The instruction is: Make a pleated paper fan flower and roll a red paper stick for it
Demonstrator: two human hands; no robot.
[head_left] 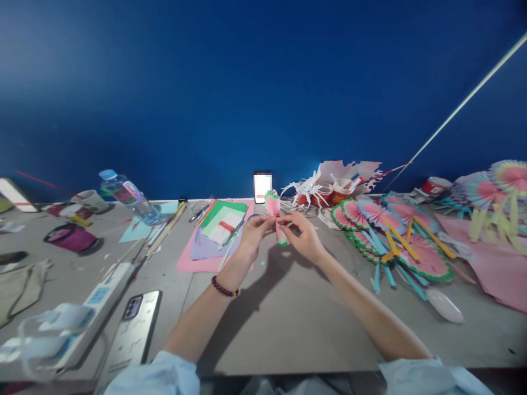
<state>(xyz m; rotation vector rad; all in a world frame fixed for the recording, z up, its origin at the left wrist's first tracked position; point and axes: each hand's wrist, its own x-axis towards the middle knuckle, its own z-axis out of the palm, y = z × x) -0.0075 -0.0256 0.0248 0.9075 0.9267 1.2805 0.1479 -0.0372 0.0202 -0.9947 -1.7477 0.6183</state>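
Blue wall (206, 99) behind grey table (296, 323)

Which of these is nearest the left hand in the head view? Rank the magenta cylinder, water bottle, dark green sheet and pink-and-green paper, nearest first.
1. Pink-and-green paper: at the fingertips of the left hand.
2. Dark green sheet: just left of that hand.
3. Water bottle: farther left, near the wall.
4. Magenta cylinder: left of the bottle.

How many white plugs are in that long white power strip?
2. One bulky white plastic plug sits partway along the long white plastic power strip at lower left; the second white plastic plug is beside it, lower in the picture. None seems hidden.
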